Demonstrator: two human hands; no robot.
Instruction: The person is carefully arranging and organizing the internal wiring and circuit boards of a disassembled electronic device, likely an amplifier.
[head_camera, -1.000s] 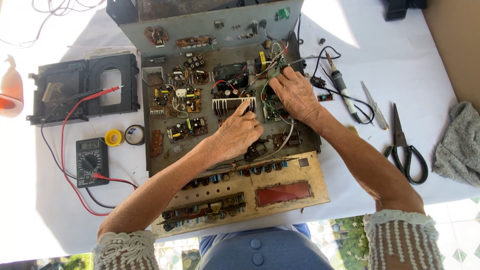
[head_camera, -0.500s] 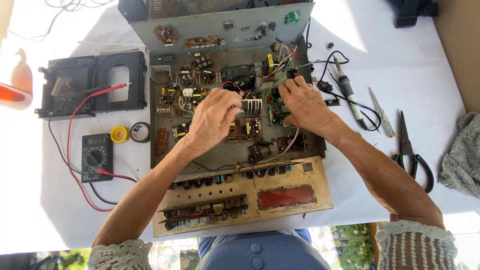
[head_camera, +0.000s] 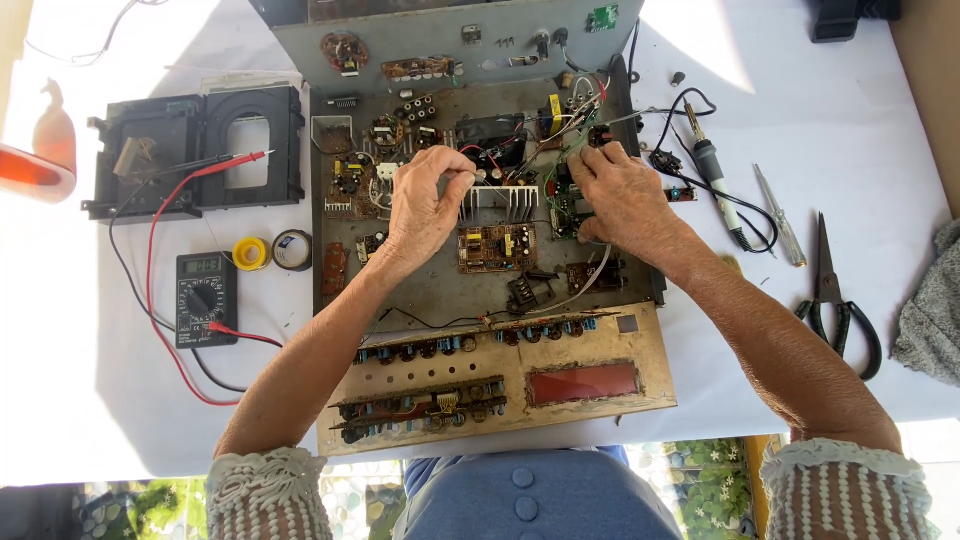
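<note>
Working inside open amplifier chassis (head_camera: 430, 290) | left hand (head_camera: 425, 205) has moved up from chassis centre, fingertips now pinched at finned heatsink (head_camera: 498, 198) | right hand (head_camera: 625, 195) stays on green board (head_camera: 562, 200) right of heatsink, fingers curled, grasp unclear | multimeter (head_camera: 206, 297) left of chassis

A white worktop (head_camera: 880, 110) holds an open old machine (head_camera: 480, 230), a black meter (head_camera: 205, 298), scissors (head_camera: 835, 300) and tape rolls (head_camera: 272, 251).
</note>
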